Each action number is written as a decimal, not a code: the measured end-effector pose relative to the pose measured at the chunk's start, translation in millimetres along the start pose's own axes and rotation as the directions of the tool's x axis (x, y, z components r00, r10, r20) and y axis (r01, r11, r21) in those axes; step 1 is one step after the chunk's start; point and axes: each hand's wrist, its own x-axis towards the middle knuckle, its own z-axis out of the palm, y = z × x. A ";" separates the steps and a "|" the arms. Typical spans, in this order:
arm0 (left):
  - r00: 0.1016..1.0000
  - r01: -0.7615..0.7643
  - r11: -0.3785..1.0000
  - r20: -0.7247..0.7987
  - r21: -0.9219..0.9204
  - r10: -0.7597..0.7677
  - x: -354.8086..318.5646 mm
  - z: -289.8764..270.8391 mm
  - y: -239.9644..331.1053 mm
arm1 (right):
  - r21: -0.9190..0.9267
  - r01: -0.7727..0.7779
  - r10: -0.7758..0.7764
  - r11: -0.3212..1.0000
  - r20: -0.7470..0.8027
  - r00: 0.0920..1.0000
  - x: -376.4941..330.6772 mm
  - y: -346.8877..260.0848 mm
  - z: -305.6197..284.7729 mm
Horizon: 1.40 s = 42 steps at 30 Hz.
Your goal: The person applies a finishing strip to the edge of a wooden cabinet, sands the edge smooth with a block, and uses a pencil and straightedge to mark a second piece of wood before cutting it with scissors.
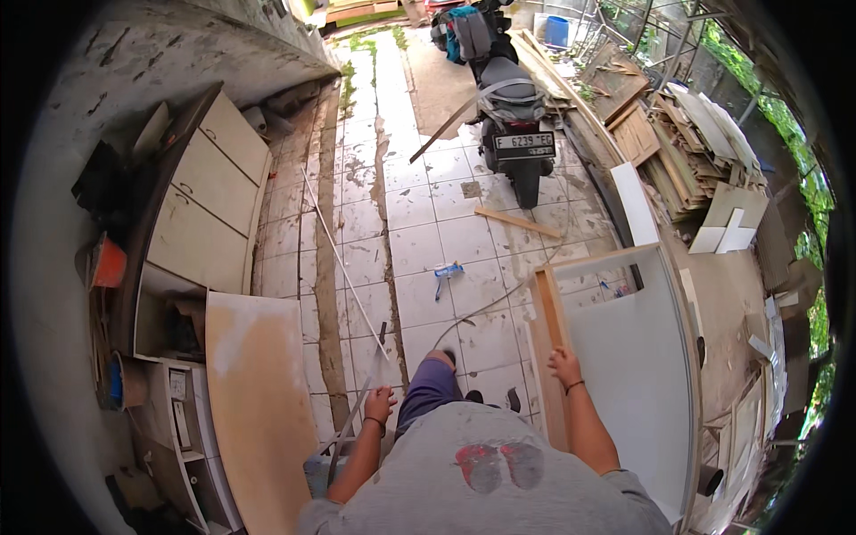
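Note:
My left hand (379,406), with a dark band at the wrist, hangs left of my thigh with its fingers curled. A narrow grey strip (349,426) passes close beside it; whether the fingers touch the strip is unclear. To my right, a large shallow cabinet frame (548,308) has bare wood along its near-left side and a white panel (624,348) inside. My right hand (563,366) is at the inner edge of that wooden side, its fingers closed around the edge.
A motorcycle (513,98) is parked ahead on cracked tiles. A wooden strip (517,222), a blue-and-white item (449,270) and a long white rod (339,250) lie on the floor. A tan board (259,383) and cabinets (201,196) line the left; scrap wood (678,169) is piled right.

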 end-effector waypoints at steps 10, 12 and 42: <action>0.968 -0.096 0.995 0.235 0.016 0.090 159.4 104.6 290.9 | -0.243 -0.272 0.277 0.931 -0.014 0.961 88.0 24.4 41.0; 0.903 -0.200 0.978 0.399 0.064 0.158 195.6 179.8 352.0 | -0.839 0.205 0.075 0.504 0.279 0.957 96.9 134.6 -30.9; 0.595 -0.678 -0.187 0.680 0.711 0.428 610.2 621.0 750.5 | 0.305 -0.001 0.268 0.952 -0.835 0.481 221.4 -213.4 201.6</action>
